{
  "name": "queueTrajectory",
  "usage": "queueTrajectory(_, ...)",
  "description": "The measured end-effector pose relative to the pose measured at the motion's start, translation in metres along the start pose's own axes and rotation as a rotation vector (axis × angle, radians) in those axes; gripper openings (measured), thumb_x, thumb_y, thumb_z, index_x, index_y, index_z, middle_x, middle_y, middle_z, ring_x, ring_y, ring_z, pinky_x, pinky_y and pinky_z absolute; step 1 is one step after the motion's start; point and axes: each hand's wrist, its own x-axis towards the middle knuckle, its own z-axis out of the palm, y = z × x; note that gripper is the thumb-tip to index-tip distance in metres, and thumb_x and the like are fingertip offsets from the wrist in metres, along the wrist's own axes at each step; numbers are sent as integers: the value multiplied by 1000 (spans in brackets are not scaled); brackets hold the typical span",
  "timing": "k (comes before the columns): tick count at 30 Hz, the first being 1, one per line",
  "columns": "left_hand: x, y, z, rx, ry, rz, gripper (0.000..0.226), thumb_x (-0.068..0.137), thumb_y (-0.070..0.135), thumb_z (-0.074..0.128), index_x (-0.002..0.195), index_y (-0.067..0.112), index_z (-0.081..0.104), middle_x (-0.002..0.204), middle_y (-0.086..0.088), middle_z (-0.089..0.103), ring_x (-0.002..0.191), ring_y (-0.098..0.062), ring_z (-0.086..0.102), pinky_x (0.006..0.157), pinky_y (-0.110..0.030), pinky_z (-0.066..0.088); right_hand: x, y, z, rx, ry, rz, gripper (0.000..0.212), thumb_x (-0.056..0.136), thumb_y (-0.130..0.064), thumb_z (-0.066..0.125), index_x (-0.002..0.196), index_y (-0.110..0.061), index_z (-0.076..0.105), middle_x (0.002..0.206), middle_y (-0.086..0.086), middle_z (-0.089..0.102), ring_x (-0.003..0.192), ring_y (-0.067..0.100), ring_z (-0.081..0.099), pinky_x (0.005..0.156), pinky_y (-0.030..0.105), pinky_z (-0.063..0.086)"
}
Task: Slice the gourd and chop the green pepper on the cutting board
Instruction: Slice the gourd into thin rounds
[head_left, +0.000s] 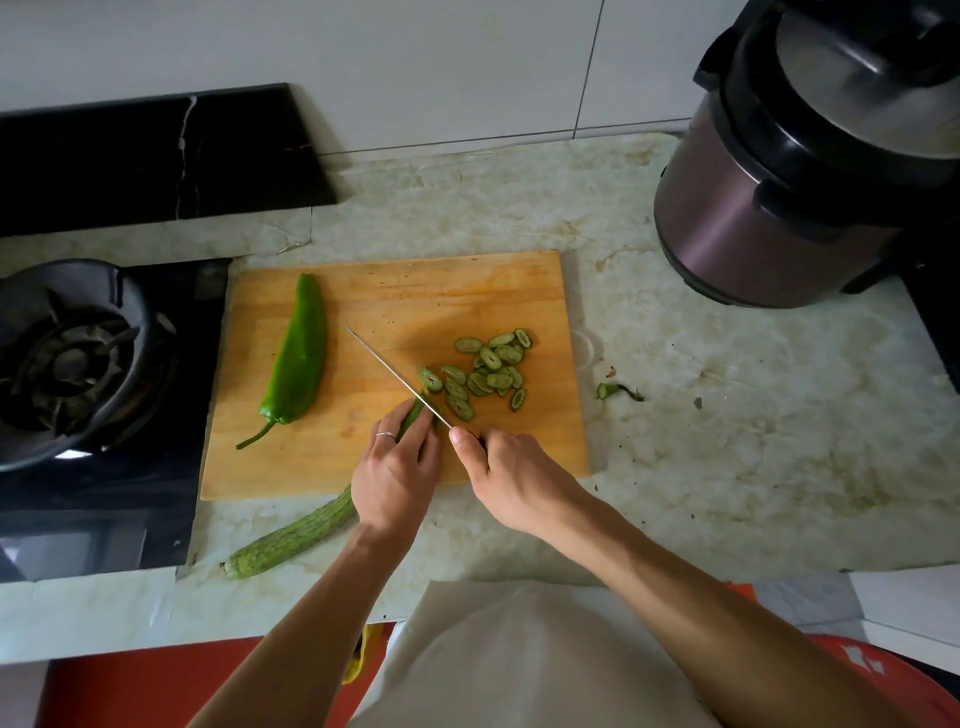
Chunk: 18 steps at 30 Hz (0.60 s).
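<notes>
- A wooden board (395, 291) is lying at the centre of the frame on a pale marbled tabletop (727, 441)
- The left hand (397, 475) is resting on the board's lower middle, its fingers (415, 421) curling round the thin end of a striped gourd (291, 538) and pinning it down; a ring (385, 434) is showing on one finger
- The gourd is running from under that hand down and left, off the board's lower edge, with its blunt end lying on the tabletop at lower left of centre
- The right hand (511, 467) is gripping the handle of a knife (395, 375), thumb on top; the handle is mostly hidden by the hand
- The blade is slanting up and left across the board, its lower part meeting the gourd just beyond the left fingertips
- A heap of gourd slices (485, 371) is lying right of the blade, on the right half of the board, with one slice leaning against the blade
- A whole pepper (297, 358) is lying on the board's left part, tip toward the top, stem toward the bottom, well apart from the knife
- A green scrap (615, 391) is lying on the tabletop just right of the board
- A gas burner (67, 358) is sitting at the left edge, a cooker (789, 171) at upper right
</notes>
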Motion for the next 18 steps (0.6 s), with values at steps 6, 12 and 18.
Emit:
queueTrajectory(6,1,-2,3,19,51,39,18,88,17,70,104,16,78,115,-4,71,99,-25,69,54,-31,55,7,3,0,-19,-7,-5,56,100,-61,26,93,-13,53,90,14,65,77,31,60,65,33,43)
queueTrajectory(12,1,-2,6,53,62,40,22,89,25,62,101,18,79,113,-4,72,99,-25,70,51,-32,55,21,0,5,28,-30,-11,55,100,-61,26,73,-18,46,74,7,58,71,30,59,63,32,41)
queueTrajectory(18,2,-6,8,31,30,6,26,90,27,60,107,19,78,118,-2,71,105,-21,68,57,-32,57,11,10,-5,29,-85,-23,56,105,-53,23,102,-10,59,94,16,63,89,34,61,73,36,46)
